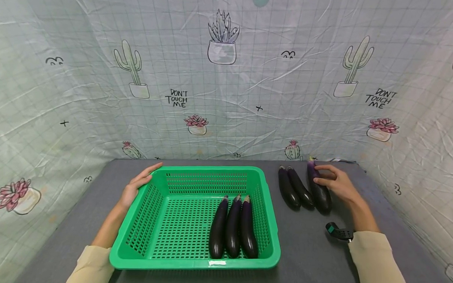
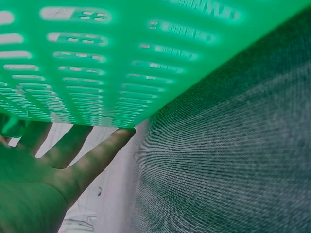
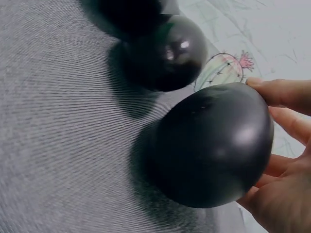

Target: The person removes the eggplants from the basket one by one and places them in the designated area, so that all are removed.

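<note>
My right hand (image 1: pixel 339 183) holds a dark purple eggplant (image 1: pixel 319 194) near its stem end, at the back right of the table. Seen from the right wrist, the rounded bottom of that eggplant (image 3: pixel 214 145) fills the middle, with the fingers of my right hand (image 3: pixel 286 179) along its side. Two more eggplants (image 1: pixel 288 189) (image 1: pixel 301 190) lie just left of it. Against the left side of a green plastic basket (image 1: pixel 192 264) rests my left hand (image 1: pixel 133 190), its fingers extended at the rim. The left wrist view shows this hand (image 2: pixel 53 179) beside the basket's slotted wall (image 2: pixel 121 58).
Three eggplants (image 1: pixel 233 229) lie side by side in the basket's right half, stems toward the back. A black strap-like device (image 1: pixel 339 233) is at my right wrist. Behind the grey table (image 1: pixel 301 252) hangs a patterned curtain (image 1: pixel 251 88).
</note>
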The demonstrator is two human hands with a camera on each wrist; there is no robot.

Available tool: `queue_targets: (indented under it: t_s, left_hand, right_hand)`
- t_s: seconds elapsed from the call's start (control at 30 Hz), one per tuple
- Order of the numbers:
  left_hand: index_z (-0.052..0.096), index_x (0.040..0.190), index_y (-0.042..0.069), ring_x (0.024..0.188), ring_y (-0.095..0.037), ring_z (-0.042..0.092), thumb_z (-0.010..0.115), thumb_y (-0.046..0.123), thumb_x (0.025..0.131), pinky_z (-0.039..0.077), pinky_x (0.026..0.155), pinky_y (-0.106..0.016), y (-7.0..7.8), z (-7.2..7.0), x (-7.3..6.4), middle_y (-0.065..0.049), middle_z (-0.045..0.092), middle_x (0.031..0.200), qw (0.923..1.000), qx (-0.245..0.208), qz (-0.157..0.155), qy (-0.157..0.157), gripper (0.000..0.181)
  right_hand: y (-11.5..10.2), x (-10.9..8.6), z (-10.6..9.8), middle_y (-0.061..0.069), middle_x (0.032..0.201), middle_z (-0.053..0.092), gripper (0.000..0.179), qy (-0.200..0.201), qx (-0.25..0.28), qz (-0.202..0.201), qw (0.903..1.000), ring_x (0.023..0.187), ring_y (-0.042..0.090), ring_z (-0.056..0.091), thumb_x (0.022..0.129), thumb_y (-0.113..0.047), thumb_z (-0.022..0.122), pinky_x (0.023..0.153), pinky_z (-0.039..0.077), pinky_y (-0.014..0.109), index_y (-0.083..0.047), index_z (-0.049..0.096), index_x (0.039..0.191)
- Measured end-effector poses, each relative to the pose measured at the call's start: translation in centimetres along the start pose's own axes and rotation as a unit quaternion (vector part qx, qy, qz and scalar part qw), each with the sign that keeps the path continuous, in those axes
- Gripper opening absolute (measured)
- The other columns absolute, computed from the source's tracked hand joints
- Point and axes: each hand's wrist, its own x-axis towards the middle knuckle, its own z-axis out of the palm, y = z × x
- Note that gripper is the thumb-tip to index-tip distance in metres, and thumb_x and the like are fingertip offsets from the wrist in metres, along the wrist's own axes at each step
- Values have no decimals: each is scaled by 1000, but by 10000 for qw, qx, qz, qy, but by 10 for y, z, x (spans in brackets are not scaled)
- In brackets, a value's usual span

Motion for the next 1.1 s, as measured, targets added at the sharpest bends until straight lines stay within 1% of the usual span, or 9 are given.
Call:
queue_targets:
  t_s: [0.17, 0.27, 0.47, 0.63, 0.77, 0.87, 0.97, 1.1]
  left_hand:
    - [15, 163, -7, 132, -7, 59, 18, 8, 113, 52, 104, -21, 0, 0, 0, 16, 40, 157, 9997, 227, -26, 109, 52]
    - [16, 163, -7, 132, -6, 59, 18, 8, 113, 52, 104, -21, 0, 0, 1, 17, 40, 156, 9995, 296, -7, 120, 52]
    - [16, 162, -10, 132, -5, 57, 18, 6, 113, 50, 105, -19, -1, -1, 1, 18, 39, 157, 9990, 436, 101, 92, 51]
    - [17, 162, -8, 132, -4, 57, 19, 7, 113, 50, 104, -18, -2, -1, 1, 18, 39, 157, 9988, 478, 67, 108, 52]
    - [16, 162, -7, 132, -5, 58, 19, 7, 113, 51, 104, -20, -2, -1, 0, 18, 39, 157, 9992, 382, 53, 82, 52]
    - [16, 163, -7, 132, -6, 58, 18, 7, 113, 51, 104, -20, -2, -1, 0, 17, 38, 158, 9995, 301, 71, 47, 52]
    - [17, 163, -7, 132, -5, 58, 18, 7, 113, 51, 104, -20, -2, -1, 0, 18, 38, 158, 9994, 333, 66, 73, 51]
    - [18, 163, -6, 132, -4, 57, 19, 8, 113, 51, 104, -20, -1, 0, 0, 18, 37, 158, 9991, 404, 9, 138, 51]
  right_hand:
    - [2, 2, 4, 34, 152, 46, 57, -83, -25, -21, 10000, 137, 52, 49, 104, -28, 65, 98, 50, 54, 1, 49, 150]
    - [4, 3, 5, 34, 153, 46, 56, -132, -39, -80, 9999, 137, 53, 49, 104, -27, 64, 100, 50, 58, 2, 50, 149]
    - [5, 4, 7, 34, 153, 46, 54, -218, -28, -56, 9997, 137, 52, 49, 104, -25, 64, 103, 48, 60, 3, 51, 148]
    - [4, 5, 10, 34, 150, 49, 52, -240, -110, -11, 9997, 136, 52, 50, 104, -25, 64, 103, 49, 59, 4, 53, 146]
    - [5, 6, 11, 35, 149, 50, 52, -288, -93, 30, 9995, 136, 53, 50, 105, -25, 63, 104, 48, 63, 5, 53, 146]
    - [8, 7, 12, 36, 149, 49, 52, -322, -112, 63, 9994, 136, 53, 49, 105, -25, 62, 105, 47, 63, 6, 52, 146]
    - [9, 9, 12, 36, 149, 49, 53, -349, -119, 83, 9993, 136, 53, 49, 105, -25, 62, 105, 47, 63, 7, 51, 147]
    - [5, 7, 11, 36, 149, 49, 54, -420, -94, 140, 9990, 136, 53, 49, 105, -28, 62, 106, 46, 64, 5, 51, 147]
